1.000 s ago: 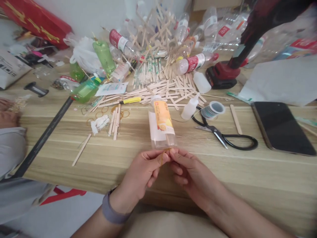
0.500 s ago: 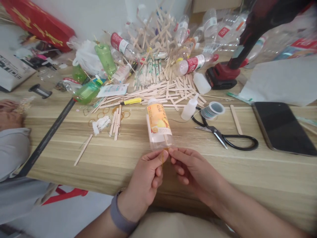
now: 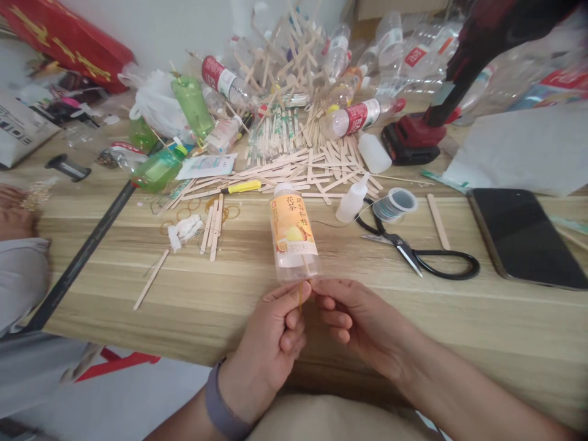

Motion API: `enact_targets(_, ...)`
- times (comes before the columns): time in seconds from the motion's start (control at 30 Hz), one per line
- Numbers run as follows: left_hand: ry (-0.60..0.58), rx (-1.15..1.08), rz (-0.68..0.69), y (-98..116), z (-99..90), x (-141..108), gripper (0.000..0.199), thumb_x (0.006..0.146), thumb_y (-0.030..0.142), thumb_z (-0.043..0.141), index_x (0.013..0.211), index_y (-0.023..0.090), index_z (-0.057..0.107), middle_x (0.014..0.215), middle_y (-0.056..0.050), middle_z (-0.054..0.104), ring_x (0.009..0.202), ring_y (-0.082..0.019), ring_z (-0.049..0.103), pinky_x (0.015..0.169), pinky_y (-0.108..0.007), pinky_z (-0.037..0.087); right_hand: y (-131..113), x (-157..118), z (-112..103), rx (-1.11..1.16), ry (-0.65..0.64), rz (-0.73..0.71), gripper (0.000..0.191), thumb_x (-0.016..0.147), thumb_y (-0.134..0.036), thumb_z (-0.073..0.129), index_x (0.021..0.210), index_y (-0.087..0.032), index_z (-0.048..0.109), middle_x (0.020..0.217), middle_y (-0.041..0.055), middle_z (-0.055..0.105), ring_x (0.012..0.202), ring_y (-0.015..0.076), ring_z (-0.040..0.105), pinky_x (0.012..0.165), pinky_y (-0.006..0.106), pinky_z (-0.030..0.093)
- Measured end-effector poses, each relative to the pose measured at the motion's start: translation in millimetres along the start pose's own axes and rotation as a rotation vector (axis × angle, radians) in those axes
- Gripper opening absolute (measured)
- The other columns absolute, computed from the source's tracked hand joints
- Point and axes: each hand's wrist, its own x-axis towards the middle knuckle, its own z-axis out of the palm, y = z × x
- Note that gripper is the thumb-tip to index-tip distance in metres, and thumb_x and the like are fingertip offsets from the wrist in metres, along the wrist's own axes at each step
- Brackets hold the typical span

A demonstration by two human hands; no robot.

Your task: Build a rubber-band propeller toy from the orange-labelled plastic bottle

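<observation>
A clear plastic bottle with an orange label [image 3: 294,229] lies on the wooden table, its bottom end toward me. At that end my left hand [image 3: 280,331] pinches a yellowish rubber band, which hangs over the fingers. My right hand [image 3: 356,315] meets it fingertip to fingertip, thumb and index closed in a pinch; what those tips hold is too small to tell. A thin wooden stick [image 3: 306,267] shows at the bottle's near end. Right of the bottle are a small white squeeze bottle [image 3: 352,199], a thread spool [image 3: 395,204] and black scissors [image 3: 407,248].
Wooden sticks [image 3: 294,171] are heaped behind the bottle, with plastic bottles further back. A phone [image 3: 528,236] and a red-black power tool [image 3: 413,138] are at right. Loose sticks [image 3: 212,228] and crumpled tissue [image 3: 184,231] lie left. Another person's hand [image 3: 13,214] is at far left.
The bottle has rolled slightly, so more of its label faces up. Both hands stay together at its near end, and the left fingers have shifted a little. The view has moved slightly.
</observation>
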Motion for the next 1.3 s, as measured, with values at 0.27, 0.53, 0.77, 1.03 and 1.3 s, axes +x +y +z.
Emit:
enact_targets(0.27,0.009,-0.051,-0.007,-3.2,0.0,1.6,0.046,0.052,0.039,0.086,0.063,0.019,0.045,0.036,0.013,0.041,0.027,0.001,0.023,0.033,-0.016,0.011,-1.9,-0.5,-1.6,0.029,0.015,0.044,0.026,0.065,-0.022,0.079,0.054,-0.014,0.057,0.043,-0.0097,0.043,0.033,-0.0013,0.025,0.028,0.010,0.027)
enact_targets(0.53,0.003,-0.068,-0.028,-3.2,-0.5,2.4,0.034,0.066,0.035,0.078,0.068,0.018,0.048,0.041,0.013,0.041,0.027,0.001,0.021,0.032,-0.015,0.013,0.6,0.9,-2.8,-0.055,-0.024,0.051,0.022,0.063,-0.028,0.079,0.061,-0.012,0.065,0.043,-0.0107,0.041,0.034,-0.0012,0.025,0.029,0.011,0.026)
enact_targets(0.77,-0.030,-0.100,-0.036,1.6,3.6,-2.7,0.017,0.075,0.021,0.066,0.072,0.016,0.051,0.050,0.011,0.043,0.032,0.002,0.028,0.033,-0.012,0.015,-0.4,-4.5,-7.9,-0.344,0.010,-0.027,0.030,0.069,-0.041,0.075,0.065,-0.017,0.056,0.048,-0.0086,0.050,0.033,0.0027,0.035,0.030,0.015,0.038)
enact_targets(1.03,-0.105,-0.091,-0.094,4.6,-0.7,-4.9,0.016,0.078,0.021,0.066,0.082,0.016,0.052,0.059,0.009,0.048,0.032,0.003,0.028,0.033,-0.010,0.012,0.5,-1.4,-6.5,-0.392,0.054,-0.001,0.022,0.068,-0.032,0.074,0.064,-0.016,0.060,0.042,-0.0108,0.042,0.030,-0.0006,0.023,0.029,0.015,0.016)
enact_targets(1.3,-0.138,-0.099,-0.096,4.8,-1.6,-1.3,0.024,0.075,0.027,0.073,0.079,0.017,0.051,0.060,0.009,0.047,0.032,0.003,0.026,0.031,-0.011,0.012,10.1,0.8,-4.0,-0.256,0.066,-0.070,0.034,0.062,-0.037,0.080,0.057,-0.015,0.054,0.040,-0.0111,0.040,0.031,-0.0014,0.022,0.036,0.018,0.011)
